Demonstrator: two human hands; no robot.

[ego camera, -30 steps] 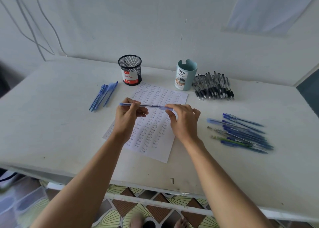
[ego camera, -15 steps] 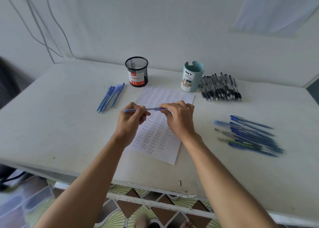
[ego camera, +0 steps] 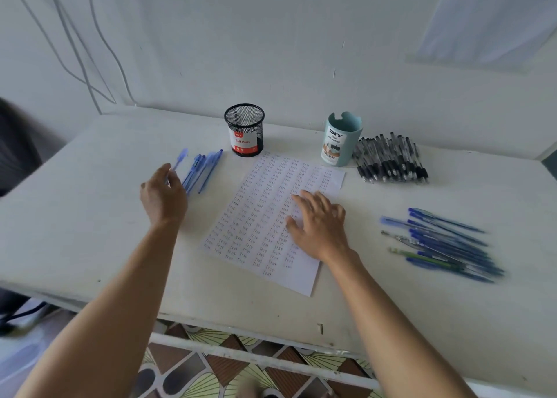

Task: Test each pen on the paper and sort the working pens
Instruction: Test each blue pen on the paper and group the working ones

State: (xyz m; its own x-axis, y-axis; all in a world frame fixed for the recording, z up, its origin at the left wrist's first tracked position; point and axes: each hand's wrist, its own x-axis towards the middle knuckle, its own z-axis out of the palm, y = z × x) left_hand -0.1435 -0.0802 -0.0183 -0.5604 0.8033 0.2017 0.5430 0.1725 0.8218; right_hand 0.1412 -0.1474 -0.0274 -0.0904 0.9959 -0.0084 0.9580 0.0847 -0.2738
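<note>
One light-blue pen (ego camera: 180,158) is in my left hand (ego camera: 164,197), left of centre, with my fingers curled round its lower end. It's blurred, so I can't tell if it touches the table. Its long axis runs lower left to upper right, capped end pointing up-frame toward the wall. That's roughly parallel to the small blue pen group (ego camera: 202,168) just right of it.

Right hand (ego camera: 320,226) lies flat on the paper (ego camera: 256,223), fingers spread, holding nothing. The paper sits mid-frame, tilted, filled with rows of handwritten "test".

Upper middle: black mesh cup (ego camera: 244,129), teal organizer (ego camera: 342,140), and a black pen heap (ego camera: 390,161) beside it. Right side: larger blue pen pile (ego camera: 443,244).

The surface is a white table (ego camera: 75,217). White wall behind it, cables (ego camera: 75,45) upper left, patterned floor tiles (ego camera: 211,376) along the bottom edge.
</note>
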